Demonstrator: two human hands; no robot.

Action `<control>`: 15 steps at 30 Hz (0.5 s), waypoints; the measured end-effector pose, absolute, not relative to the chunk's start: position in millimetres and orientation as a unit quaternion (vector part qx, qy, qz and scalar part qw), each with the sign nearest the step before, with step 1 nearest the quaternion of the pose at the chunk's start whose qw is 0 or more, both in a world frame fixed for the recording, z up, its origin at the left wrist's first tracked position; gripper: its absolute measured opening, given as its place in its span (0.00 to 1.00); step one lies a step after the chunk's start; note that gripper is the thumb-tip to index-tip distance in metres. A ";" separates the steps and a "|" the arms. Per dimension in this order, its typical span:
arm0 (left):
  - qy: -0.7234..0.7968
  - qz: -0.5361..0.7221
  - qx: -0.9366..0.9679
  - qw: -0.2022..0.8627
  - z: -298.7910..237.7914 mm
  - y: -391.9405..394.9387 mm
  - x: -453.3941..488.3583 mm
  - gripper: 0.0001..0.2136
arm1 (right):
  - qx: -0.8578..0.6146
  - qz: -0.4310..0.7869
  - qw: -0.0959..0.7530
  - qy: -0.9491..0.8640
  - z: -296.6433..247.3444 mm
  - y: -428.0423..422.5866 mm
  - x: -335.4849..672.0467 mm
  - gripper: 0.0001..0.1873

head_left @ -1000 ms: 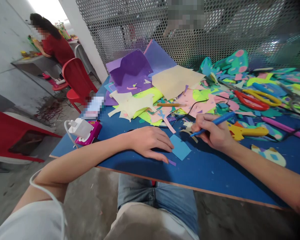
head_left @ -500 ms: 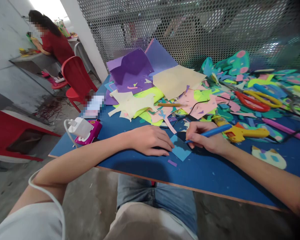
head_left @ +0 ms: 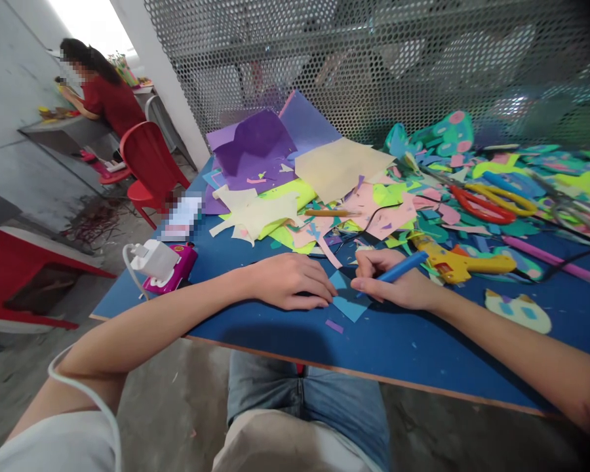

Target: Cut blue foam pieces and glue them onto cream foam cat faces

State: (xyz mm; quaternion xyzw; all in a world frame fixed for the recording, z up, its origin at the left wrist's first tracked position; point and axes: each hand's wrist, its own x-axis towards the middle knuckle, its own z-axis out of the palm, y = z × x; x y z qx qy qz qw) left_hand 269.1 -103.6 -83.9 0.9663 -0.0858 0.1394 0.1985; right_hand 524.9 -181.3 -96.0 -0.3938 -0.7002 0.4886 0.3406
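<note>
My right hand (head_left: 393,282) grips a blue pen (head_left: 402,267), its tip down at a small light-blue sheet (head_left: 351,307) on the table. Flat on the tabletop, my left hand (head_left: 297,282) rests with its fingertips on the left edge of that sheet, holding nothing. A small purple strip (head_left: 334,326) lies just below the sheet. To the right of my right hand are a yellow glue gun (head_left: 459,261) and a cream cut-out with blue patches (head_left: 518,311).
Coloured scraps (head_left: 383,203) and large purple sheets (head_left: 258,147) are heaped along the back against a perforated metal panel (head_left: 275,59). Red-handled scissors (head_left: 482,204) lie at right. A magenta power strip (head_left: 177,269) with a white plug stands at left. Another person (head_left: 111,98) sits far left.
The pen has shifted on the light-blue sheet, and it now leans more steeply in my right hand. My left hand stays on the sheet's edge. The whole view has moved slightly.
</note>
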 end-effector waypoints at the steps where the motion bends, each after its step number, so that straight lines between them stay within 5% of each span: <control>1: -0.084 0.135 0.967 0.200 -83.4 -103.7 269.2 0.14 | -0.389 0.491 0.340 -0.702 -95.8 -181.2 525.3 0.23; 15: -0.073 0.119 0.969 0.205 -84.3 -103.2 269.2 0.14 | -0.366 0.493 0.335 -0.714 -91.0 -181.9 523.7 0.23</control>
